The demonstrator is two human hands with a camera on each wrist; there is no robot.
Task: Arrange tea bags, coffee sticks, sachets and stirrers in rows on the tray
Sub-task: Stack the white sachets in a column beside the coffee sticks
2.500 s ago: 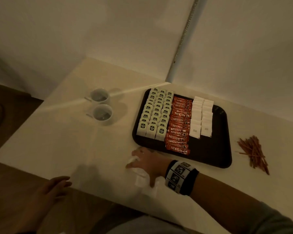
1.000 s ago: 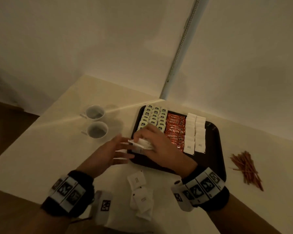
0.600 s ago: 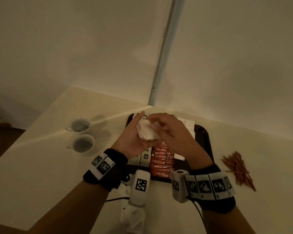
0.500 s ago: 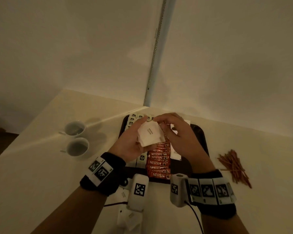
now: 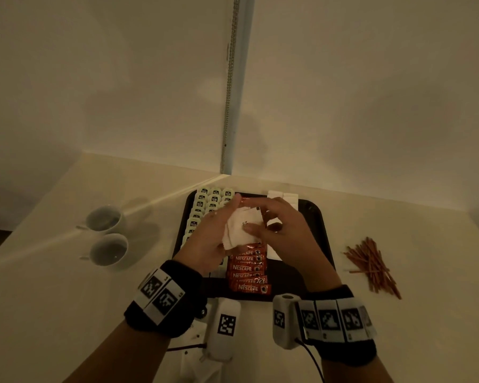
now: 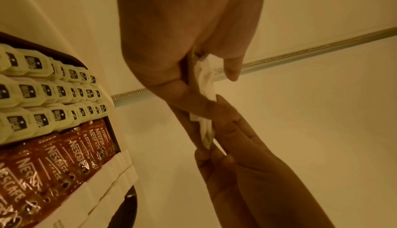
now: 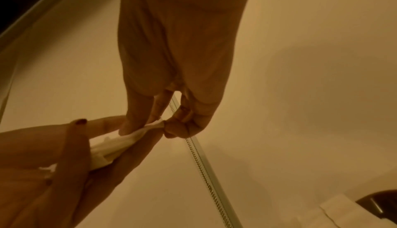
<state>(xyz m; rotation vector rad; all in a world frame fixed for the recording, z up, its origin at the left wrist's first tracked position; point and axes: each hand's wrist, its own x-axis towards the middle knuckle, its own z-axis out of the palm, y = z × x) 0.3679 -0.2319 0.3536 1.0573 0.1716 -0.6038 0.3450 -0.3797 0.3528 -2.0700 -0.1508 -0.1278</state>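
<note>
Both hands raised over the tray (image 5: 320,217), sharing a small stack of white sachets (image 5: 242,228). Left hand (image 5: 208,241) cupping the stack from 9 o'clock, fingers curled under it; right hand (image 5: 285,233) at 3 o'clock, thumb and forefinger pinching the top sachet. From the left wrist view, white paper edges (image 6: 204,82) squeezed between fingers of both hands; from the right wrist view, the same paper (image 7: 120,141) nipped at its corner by the right fingertips (image 7: 171,128). So: left grip clamped on the stack, right grip clamped on one sachet of it. On the tray, three rows of tea bags (image 5: 205,205) at 9 o'clock, a row of red coffee sticks (image 5: 248,268) in the middle, white sachet rows (image 5: 284,196) toward 3 o'clock, partly hidden under the hands. Stirrers (image 5: 372,268) lying loose in a heap on the tabletop (image 5: 53,286) at 3 o'clock, well apart from the tray. More white sachets (image 5: 188,363) on the tabletop at 6 o'clock, mostly hidden by the wrist cameras. Two cups (image 5: 105,236) at 9 o'clock. Step in hand, probably: peeling single sachets off the stack to extend the sachet rows. Next move likely calls for separating just one sachet cleanly, then laying it flat, overlapped in line with the existing row, without nudging the coffee sticks beside it. Stirrers not yet on the tray.
</note>
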